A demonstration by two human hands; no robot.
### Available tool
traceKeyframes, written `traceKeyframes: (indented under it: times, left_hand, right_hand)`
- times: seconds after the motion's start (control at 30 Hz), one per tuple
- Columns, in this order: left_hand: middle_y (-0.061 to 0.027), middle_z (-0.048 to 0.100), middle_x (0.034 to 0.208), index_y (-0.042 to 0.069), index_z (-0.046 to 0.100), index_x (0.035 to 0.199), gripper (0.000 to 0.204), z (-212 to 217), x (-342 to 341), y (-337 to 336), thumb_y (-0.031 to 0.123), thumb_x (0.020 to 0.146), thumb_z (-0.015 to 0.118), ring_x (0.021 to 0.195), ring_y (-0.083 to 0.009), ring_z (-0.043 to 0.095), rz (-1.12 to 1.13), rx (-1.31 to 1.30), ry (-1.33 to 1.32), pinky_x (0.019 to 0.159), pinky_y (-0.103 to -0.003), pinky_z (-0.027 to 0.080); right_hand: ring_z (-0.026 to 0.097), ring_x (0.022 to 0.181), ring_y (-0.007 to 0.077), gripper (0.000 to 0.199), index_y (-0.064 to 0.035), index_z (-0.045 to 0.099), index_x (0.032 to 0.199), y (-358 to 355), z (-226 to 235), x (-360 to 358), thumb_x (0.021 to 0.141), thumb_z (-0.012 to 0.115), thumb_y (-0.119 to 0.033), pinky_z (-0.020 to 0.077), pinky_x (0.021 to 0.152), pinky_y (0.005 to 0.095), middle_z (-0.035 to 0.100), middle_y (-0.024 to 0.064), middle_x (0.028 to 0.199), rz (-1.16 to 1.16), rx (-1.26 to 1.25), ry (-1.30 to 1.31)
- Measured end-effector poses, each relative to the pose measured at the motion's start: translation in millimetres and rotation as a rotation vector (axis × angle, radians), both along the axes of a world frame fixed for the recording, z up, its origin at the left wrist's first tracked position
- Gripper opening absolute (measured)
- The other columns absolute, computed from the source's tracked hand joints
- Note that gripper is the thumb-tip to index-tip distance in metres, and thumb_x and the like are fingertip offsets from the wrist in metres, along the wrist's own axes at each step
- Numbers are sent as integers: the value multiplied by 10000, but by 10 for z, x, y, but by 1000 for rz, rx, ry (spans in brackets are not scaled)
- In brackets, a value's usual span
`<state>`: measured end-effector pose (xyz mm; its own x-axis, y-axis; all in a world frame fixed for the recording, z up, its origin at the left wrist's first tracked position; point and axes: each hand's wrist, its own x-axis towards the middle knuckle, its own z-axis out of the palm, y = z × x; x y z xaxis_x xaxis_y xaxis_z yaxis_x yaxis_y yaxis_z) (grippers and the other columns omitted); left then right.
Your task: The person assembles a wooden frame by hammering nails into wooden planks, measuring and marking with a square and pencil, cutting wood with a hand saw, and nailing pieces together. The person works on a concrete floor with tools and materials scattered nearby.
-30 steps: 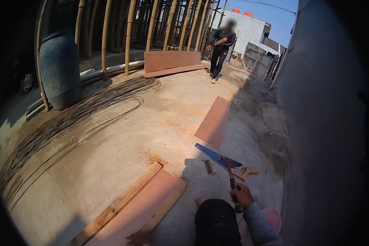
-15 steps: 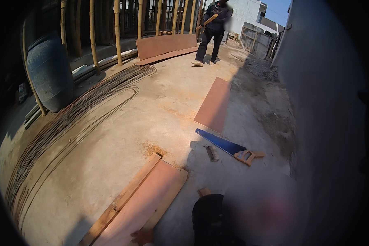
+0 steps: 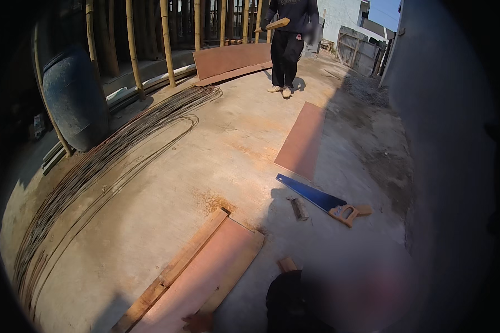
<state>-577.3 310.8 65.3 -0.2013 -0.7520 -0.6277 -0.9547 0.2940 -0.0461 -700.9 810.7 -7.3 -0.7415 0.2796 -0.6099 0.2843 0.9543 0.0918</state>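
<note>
At the lower edge, my left hand rests on the right-hand wooden strip of a reddish panel. Its fingers lie apart over the strip and the panel's face; the wrist is cut off by the frame. A longer timber batten runs along the panel's left side. Something black and rounded, perhaps clothing, stands right of the hand, beside a short wood block. A large blur with a reddish patch covers the lower right, and my right hand cannot be made out. Farther off lies a blue handsaw with a wooden handle.
A small block-shaped tool lies by the saw. Another reddish panel lies beyond. A person stands there holding a wood piece. Long bent rods, a blue barrel and bamboo poles line the left; a wall the right.
The view has shifted, so the ground things sit farther right. The standing person has stepped nearer, with the wood piece held lower. My left hand stays on the panel's strip.
</note>
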Motion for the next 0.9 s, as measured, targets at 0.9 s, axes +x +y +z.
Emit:
traceKeyframes:
  times: [0.9]
  left_hand:
    - [-302, 216, 1594, -57, 288, 1527, 1178, -147, 96, -14, 743, 727, 616, 1411, -600, 212, 63, 6, 80, 1177, -598, 231]
  right_hand:
    - [677, 1048, 366, 419, -30, 616, 1209, -688, 260, -958, 922, 639, -335, 538, 904, 462, 671, 168, 1165, 159, -224, 128]
